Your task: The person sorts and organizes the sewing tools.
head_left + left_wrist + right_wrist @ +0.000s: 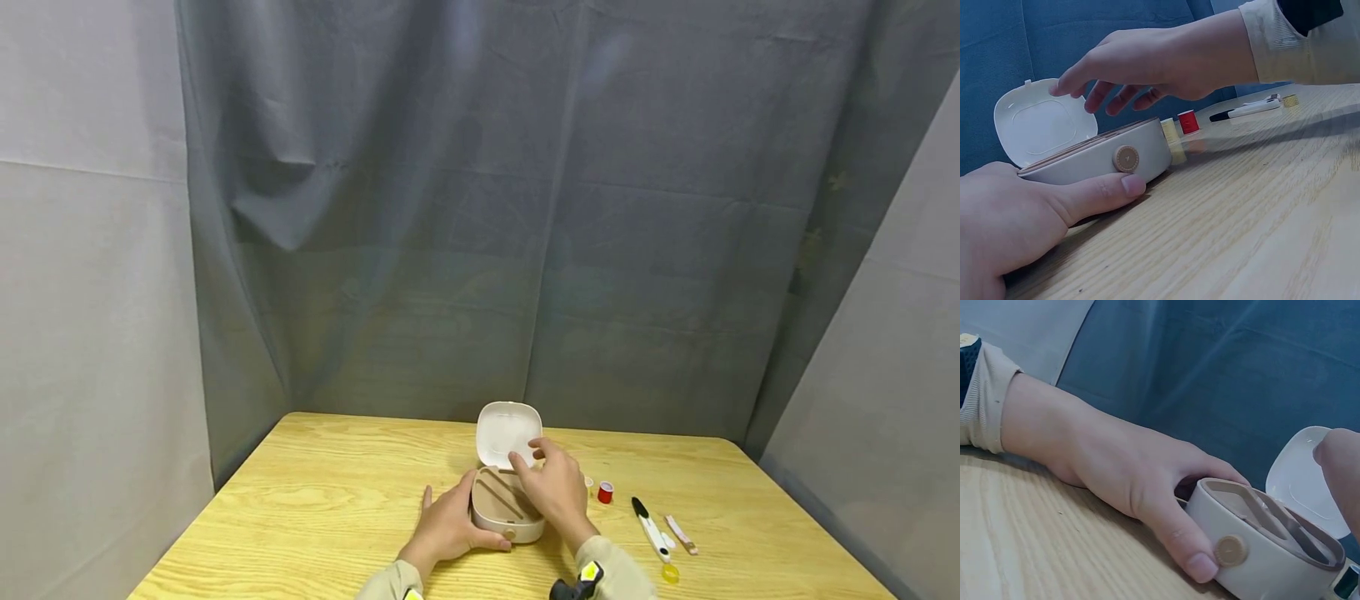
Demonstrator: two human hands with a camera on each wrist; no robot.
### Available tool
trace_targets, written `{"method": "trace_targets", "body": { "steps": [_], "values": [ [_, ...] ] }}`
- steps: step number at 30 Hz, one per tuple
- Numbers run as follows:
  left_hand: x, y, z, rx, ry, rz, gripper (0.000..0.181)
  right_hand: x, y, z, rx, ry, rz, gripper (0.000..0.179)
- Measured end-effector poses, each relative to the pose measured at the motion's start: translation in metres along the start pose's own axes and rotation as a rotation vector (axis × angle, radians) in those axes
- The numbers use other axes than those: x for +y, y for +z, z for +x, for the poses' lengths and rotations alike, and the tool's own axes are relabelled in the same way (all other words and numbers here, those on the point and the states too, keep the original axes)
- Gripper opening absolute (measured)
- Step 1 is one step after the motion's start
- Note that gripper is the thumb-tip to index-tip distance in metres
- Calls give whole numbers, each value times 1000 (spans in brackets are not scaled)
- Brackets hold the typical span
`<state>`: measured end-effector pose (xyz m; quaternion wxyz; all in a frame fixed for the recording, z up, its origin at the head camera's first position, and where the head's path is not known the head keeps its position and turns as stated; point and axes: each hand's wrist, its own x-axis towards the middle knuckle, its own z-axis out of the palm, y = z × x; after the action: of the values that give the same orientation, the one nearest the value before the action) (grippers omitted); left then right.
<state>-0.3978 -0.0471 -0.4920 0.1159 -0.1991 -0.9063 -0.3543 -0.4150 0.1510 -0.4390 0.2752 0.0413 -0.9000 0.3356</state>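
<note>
A small white box (525,533) with a beige slotted tray (495,497) inside and a round button-shaped clasp (1126,159) on its front stands on the table. Its white lid (508,433) is tipped up at the back. My left hand (448,527) grips the box's left side, thumb along the front beside the clasp. Over the right part of the tray is my right hand (557,487), its fingers loosely bent in front of the lid with nothing in them. In the left wrist view, the right hand (1147,62) shows clear space below it, above the tray.
Right of the box stand a red thread spool (605,492), a pale yellow spool (1169,130) and a dark green spool (1346,582). Farther right lie a slim white tool with a black end (651,529), a pinkish strip (679,533) and a yellow round piece (670,573). Grey curtains hang behind.
</note>
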Motion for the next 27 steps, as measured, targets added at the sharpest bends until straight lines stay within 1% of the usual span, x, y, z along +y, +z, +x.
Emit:
{"method": "trace_targets", "body": {
  "steps": [7, 13, 17, 21, 27],
  "values": [
    [0, 0, 1, 2, -1, 17, 125, -1, 7, -8, 30, -62, 20, 46],
    [0, -1, 0, -6, -18, 17, 130, -1, 17, -16, 57, -120, 23, 44],
    [1, -2, -1, -9, -23, 21, 131, 1, 23, -19, 49, -139, 6, 44],
    [3, -3, -2, -7, -25, 19, 129, 2, 24, -21, 31, -150, -11, 42],
    [4, -4, -3, -14, -34, 3, 128, -1, 22, -24, -5, -183, -24, 32]
  ]
}}
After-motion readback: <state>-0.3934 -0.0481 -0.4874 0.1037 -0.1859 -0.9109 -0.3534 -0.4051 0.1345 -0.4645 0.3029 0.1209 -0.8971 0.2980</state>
